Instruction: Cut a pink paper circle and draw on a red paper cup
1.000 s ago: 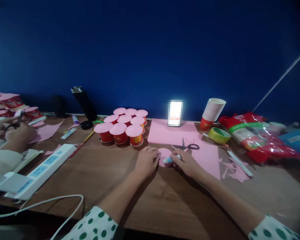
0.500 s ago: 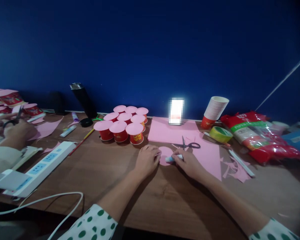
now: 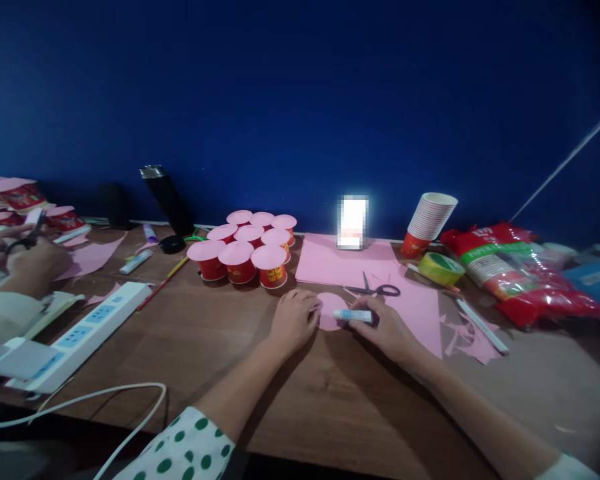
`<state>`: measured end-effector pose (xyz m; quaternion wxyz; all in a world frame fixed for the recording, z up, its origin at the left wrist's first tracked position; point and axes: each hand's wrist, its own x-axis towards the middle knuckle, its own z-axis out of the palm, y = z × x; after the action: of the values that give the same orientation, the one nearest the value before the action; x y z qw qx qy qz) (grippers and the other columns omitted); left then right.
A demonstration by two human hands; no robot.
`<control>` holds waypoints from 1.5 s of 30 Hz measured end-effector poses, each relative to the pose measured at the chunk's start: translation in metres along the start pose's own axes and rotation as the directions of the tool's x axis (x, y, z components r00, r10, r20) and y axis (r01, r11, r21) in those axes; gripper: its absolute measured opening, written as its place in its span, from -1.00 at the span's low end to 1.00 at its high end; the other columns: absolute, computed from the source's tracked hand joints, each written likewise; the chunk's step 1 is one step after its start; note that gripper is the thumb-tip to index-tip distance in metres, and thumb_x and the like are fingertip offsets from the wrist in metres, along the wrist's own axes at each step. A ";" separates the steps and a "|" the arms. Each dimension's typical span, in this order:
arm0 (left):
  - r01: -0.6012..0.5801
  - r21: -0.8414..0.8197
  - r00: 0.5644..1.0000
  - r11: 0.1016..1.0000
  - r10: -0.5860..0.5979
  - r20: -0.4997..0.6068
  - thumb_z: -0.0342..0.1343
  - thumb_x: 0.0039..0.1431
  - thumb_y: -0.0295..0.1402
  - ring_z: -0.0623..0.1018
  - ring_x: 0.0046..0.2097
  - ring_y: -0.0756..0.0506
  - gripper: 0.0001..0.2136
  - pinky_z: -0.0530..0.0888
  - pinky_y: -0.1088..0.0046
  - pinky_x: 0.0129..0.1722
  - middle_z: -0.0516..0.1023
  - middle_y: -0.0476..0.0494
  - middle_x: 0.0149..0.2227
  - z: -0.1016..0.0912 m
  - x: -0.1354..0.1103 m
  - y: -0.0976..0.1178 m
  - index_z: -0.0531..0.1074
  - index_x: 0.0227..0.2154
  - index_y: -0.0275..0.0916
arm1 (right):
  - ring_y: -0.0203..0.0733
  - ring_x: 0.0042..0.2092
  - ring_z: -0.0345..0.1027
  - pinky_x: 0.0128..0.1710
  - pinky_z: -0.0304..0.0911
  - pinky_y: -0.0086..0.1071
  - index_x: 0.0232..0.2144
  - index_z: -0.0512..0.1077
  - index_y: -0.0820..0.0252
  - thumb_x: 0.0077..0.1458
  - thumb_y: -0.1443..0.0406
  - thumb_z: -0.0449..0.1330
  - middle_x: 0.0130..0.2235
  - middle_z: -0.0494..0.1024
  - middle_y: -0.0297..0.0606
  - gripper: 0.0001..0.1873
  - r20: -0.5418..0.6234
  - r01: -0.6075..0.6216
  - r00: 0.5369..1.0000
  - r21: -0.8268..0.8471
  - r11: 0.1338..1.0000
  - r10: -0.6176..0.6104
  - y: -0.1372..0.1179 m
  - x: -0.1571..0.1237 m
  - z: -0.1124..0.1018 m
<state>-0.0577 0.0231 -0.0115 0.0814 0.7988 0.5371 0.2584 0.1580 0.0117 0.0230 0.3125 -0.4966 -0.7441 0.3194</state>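
Observation:
A round pink paper disc (image 3: 329, 304) lies on the wooden table in front of me. My left hand (image 3: 294, 321) has its fingers closed at the disc's left edge, gripping it; the fingertips are partly hidden. Between the thumb and fingers of my right hand (image 3: 387, 332) is a white and light-blue glue stick (image 3: 356, 315), held sideways with its tip over the disc's right half. Black-handled scissors (image 3: 384, 291) rest just behind that hand on pink paper sheets (image 3: 415, 313). Several red paper cups with pink disc tops (image 3: 235, 261) stand grouped behind my left hand.
At the left, another person's hands (image 3: 35, 257) hold scissors near a white power strip (image 3: 100, 330) and its cable. A bright phone (image 3: 353, 223), stacked paper cups (image 3: 430, 220), yellow tape (image 3: 437, 269), a red bag (image 3: 520, 273) and paper scraps (image 3: 473, 339) sit behind and right.
The glue stick has shifted slightly right and more of it shows, with my right hand further back along it. My left hand and the paper disc stay where they were.

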 end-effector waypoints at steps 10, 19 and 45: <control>0.009 0.005 1.000 1.000 -0.009 0.001 0.04 0.16 -0.41 0.42 -0.04 -0.14 -0.82 0.34 0.27 -0.01 0.54 -0.12 -0.10 -0.001 -0.001 0.001 0.52 -0.25 -0.13 | -0.28 -0.41 0.37 -0.42 0.21 -0.44 -0.27 0.37 0.18 -0.07 0.28 0.27 -0.40 0.53 -0.35 -0.74 0.116 -0.167 0.985 0.412 0.896 0.131 0.015 0.003 0.002; 0.001 0.005 1.000 1.000 -0.001 0.001 0.03 0.17 -0.40 0.42 -0.05 -0.15 -0.82 0.33 0.26 0.00 0.54 -0.11 -0.10 0.000 0.000 0.001 0.53 -0.25 -0.14 | -0.18 -0.32 0.47 -0.39 0.29 -0.40 -0.23 0.35 0.19 -0.05 0.17 0.29 -0.33 0.57 -0.26 -0.65 0.177 -0.225 0.971 0.470 0.853 0.159 0.011 0.005 0.002; -0.020 0.032 1.000 0.999 0.020 0.003 0.01 0.19 -0.35 0.41 -0.05 -0.18 -0.82 0.34 0.24 -0.02 0.53 -0.12 -0.08 -0.002 -0.001 0.001 0.51 -0.25 -0.17 | -0.04 0.09 0.33 0.09 0.23 -0.08 0.12 0.33 0.05 0.04 0.47 0.10 0.10 0.45 -0.18 -0.43 0.205 0.335 0.929 -0.106 0.936 -0.309 -0.019 0.021 0.007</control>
<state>-0.0585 0.0214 -0.0104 0.0668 0.8056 0.5331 0.2496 0.1362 0.0241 0.0372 0.2545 -0.3563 -0.8619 0.2558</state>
